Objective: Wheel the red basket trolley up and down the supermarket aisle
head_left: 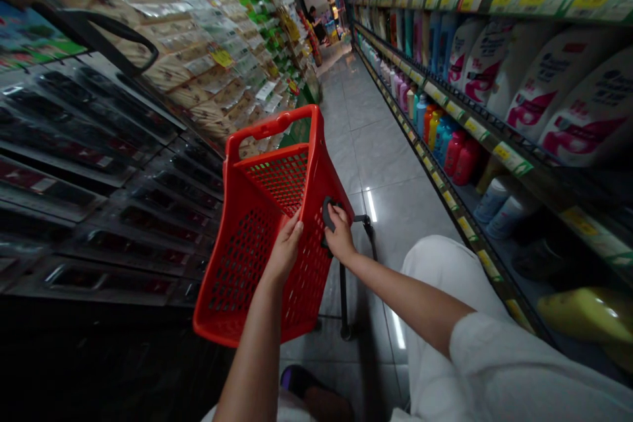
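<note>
A red plastic shopping basket (316, 165) with perforated walls and a black rod frame (343, 297) is tilted in front of me; I see nothing inside it. My left hand (287, 247) grips its near rim, thumb on top, with the fingers partly hidden. To the right, my right hand (339, 234) is closed around a dark grey rounded piece (327, 212) at the basket's outer side. I cannot make out whether that piece is a wheel or a grip.
Shelves of shampoo bottles (537, 82) line the right side, with price labels (502, 151) along their edges. Packaged goods (198, 56) and hanging packs (64, 188) fill the left. A grey tiled floor (380, 125) runs between them. A person (312, 15) is far down the aisle.
</note>
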A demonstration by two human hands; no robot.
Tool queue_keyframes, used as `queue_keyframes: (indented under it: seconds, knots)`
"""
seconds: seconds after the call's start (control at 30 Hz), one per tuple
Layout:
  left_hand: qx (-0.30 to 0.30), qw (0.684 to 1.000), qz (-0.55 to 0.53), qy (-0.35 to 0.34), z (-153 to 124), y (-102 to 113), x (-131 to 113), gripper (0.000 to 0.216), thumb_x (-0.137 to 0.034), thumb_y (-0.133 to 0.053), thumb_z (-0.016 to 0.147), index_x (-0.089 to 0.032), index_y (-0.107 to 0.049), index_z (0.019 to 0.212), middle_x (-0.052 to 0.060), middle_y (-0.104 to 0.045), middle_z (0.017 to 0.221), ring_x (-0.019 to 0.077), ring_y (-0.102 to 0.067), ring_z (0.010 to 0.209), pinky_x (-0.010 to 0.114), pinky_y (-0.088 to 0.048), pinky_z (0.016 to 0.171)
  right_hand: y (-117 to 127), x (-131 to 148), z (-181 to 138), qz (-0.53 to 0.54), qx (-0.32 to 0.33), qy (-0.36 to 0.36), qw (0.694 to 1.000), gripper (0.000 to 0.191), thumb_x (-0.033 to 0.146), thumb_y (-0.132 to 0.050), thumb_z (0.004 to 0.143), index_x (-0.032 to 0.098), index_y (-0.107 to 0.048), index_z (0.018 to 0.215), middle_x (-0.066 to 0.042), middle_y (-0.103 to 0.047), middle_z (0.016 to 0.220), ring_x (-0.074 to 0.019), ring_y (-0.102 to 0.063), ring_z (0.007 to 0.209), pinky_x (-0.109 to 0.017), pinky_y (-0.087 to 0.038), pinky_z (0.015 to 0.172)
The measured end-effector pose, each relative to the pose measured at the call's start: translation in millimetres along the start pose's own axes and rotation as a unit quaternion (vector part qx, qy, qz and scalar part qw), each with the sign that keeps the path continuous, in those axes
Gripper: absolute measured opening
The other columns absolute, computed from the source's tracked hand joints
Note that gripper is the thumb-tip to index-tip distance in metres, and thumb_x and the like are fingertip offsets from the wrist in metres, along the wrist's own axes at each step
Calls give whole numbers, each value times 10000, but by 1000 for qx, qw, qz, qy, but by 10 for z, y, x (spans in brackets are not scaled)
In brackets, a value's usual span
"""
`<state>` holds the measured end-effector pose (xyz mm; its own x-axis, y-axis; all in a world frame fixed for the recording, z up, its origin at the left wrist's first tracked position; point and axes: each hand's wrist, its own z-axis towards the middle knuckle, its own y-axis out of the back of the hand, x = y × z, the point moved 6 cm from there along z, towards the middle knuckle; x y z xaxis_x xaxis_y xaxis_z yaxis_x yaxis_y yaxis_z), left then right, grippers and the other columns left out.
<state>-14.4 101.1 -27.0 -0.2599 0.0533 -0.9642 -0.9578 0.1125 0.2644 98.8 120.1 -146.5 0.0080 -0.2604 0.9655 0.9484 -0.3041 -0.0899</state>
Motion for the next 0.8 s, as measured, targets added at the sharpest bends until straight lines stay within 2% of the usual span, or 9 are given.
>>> queue_keyframes:
  seconds: [0.17,0.23,0.4,0.53,0.63,0.7,0.8]
  knots:
    - [-5,999,-32,14,19,23,78,758,-605,-758,720,-163,-649,1326,131,-638,1385,309,-558,1322,421,-385,1161,-110,314,-517,19,79,99,992,822,-9,-467,730,281,-468,1499,-78,-487,1422,-204,-432,1388,-404,-307,1226]
    - [-6,999,-45,7,72,4,91,747,-596,-770,709,-163,-663,1309,127,-646,1375,309,-559,1320,421,-382,1164,-94,322,-504,19,83,99,991,806,-10,-460,737,293,-489,1483,-71,-497,1403,-200,-441,1377,-404,-309,1225]
    - [-12,997,-72,-23,183,-61,125,730,-582,-783,698,-153,-680,1279,120,-694,1303,296,-586,1290,418,-393,1157,-25,217,-211,-12,36,30,999,754,9,-458,774,268,-496,1481,-87,-472,1384,-215,-434,1369,-425,-299,1229]
    - [-30,998,-49,-28,234,-63,145,682,-551,-762,728,-149,-680,1273,118,-687,1316,292,-596,1277,437,-379,1164,-61,345,-480,-34,85,104,990,861,-17,-462,734,298,-407,1534,-78,-418,1459,-223,-378,1419,-435,-273,1241]
    - [-44,998,7,-47,232,-50,103,618,-513,-697,791,-142,-670,1285,115,-660,1358,285,-571,1310,438,-360,1177,-72,286,-670,-42,118,133,983,907,-30,-480,686,309,-422,1525,-65,-425,1475,-224,-389,1417,-424,-293,1234]
    - [-42,996,45,-63,214,-61,61,584,-485,-650,827,-141,-658,1299,111,-652,1370,275,-566,1318,436,-355,1180,-41,94,-613,-42,100,87,990,880,-35,-483,660,294,-500,1476,-67,-474,1434,-223,-444,1376,-415,-321,1220]
    - [-40,992,87,-79,173,-80,6,548,-449,-595,861,-140,-649,1310,109,-647,1377,263,-566,1320,432,-363,1175,79,-286,-336,-38,-4,-53,998,795,-13,-506,651,225,-585,1406,-100,-552,1340,-248,-524,1294,-442,-353,1196]
